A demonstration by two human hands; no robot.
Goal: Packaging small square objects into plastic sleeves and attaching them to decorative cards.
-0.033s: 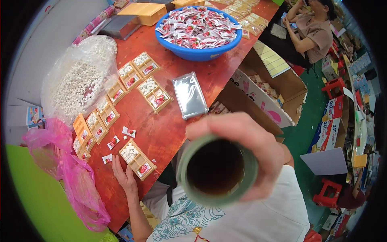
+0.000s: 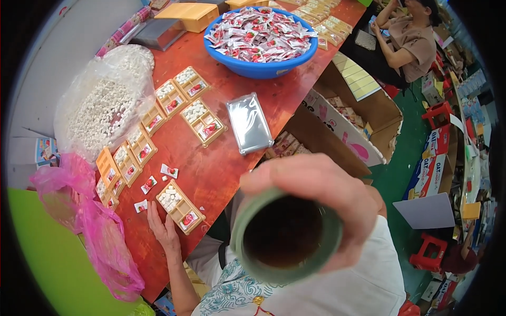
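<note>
We held a green cup (image 2: 330,239) of dark liquid (image 2: 282,231) over our shirt (image 2: 348,284), right hand (image 2: 348,200) wrapped round it with fingers curled, left hand (image 2: 166,235) lay on the red table (image 2: 216,176), fingers slightly spread, beside a tan tray (image 2: 179,214) of white pieces (image 2: 169,198).

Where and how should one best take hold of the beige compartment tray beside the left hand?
Probably grip both long side walls of the beige compartment tray, coming from above with the left hand: it lies flat, is narrower across than long, and its open top holds loose white pieces, so keep it level.
</note>
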